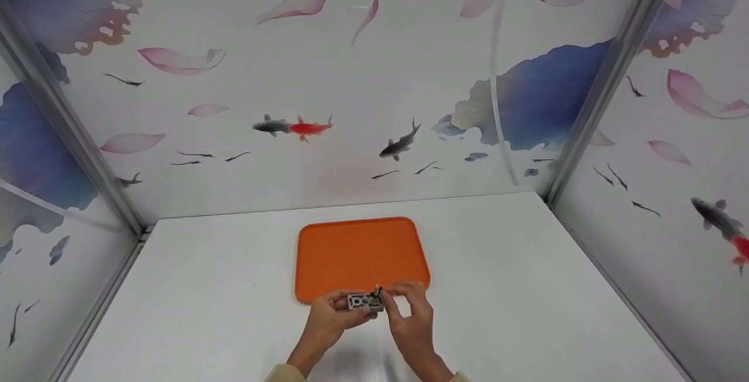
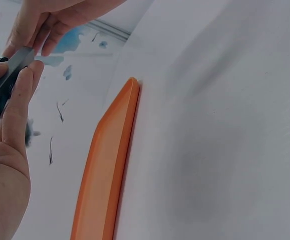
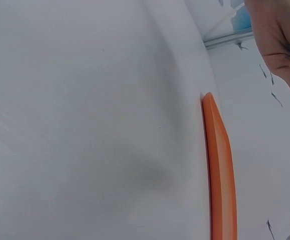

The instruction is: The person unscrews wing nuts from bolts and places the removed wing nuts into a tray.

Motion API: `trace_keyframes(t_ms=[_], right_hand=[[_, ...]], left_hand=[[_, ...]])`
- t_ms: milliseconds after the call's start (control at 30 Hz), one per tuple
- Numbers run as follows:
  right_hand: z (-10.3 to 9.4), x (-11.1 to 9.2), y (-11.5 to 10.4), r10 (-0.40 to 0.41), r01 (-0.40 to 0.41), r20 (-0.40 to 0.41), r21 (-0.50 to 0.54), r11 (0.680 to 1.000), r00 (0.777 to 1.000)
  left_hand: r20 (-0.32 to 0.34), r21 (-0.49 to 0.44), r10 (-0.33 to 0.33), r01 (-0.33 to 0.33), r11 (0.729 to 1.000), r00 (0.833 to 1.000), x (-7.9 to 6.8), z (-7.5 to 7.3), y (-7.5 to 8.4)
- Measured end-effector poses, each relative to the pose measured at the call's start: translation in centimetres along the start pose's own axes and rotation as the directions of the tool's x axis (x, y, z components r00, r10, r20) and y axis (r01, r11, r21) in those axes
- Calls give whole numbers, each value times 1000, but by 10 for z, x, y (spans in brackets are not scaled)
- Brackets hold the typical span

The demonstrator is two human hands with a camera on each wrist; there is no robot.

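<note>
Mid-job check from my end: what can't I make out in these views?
Small dark part, head view: too small to identify, partly covered by the right hand.
Underside of the metal block, head view: hidden by the block itself and the left hand.
Hold on the block, right wrist view: beyond the right edge.
Near edge of the orange tray, head view: partly behind both hands.

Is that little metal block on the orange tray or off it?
Off. The left hand grips the block; the left wrist view shows it clear of the tray.
</note>
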State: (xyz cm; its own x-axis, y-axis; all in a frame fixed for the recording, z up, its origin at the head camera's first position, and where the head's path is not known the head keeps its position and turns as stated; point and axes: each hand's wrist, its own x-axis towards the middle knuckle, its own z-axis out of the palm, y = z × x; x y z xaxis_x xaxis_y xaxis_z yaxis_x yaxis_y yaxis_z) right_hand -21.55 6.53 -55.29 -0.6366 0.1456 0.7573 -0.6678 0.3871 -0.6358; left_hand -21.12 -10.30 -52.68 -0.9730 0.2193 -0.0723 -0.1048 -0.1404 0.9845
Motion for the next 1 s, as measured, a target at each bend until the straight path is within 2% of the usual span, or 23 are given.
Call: trace_keyframes(t_ms=[100,333,467,800,1000], right_hand=[[-1,-1,1,-1,1,13,12,1000,1000],[-7,5,-25,-8,5,41,62,998,999],[-8,7,-32,-20,17,53,64,998,998],[-7,8,-30,-31,28,50,57,998,998],[-3,0,-11,-8,5,51,47,999,999]], left_hand=[[6,5,9,-10,1000,1000,-1,0,0],[9,18,8,-8,1000,1000,-2,0,1],[11,6,6,-6,1000,1000,-2,0,1],[19,25,14,-15,1000,1000,-1,0,1],[11,32,9,-9,999,1000,-2,-1,0]])
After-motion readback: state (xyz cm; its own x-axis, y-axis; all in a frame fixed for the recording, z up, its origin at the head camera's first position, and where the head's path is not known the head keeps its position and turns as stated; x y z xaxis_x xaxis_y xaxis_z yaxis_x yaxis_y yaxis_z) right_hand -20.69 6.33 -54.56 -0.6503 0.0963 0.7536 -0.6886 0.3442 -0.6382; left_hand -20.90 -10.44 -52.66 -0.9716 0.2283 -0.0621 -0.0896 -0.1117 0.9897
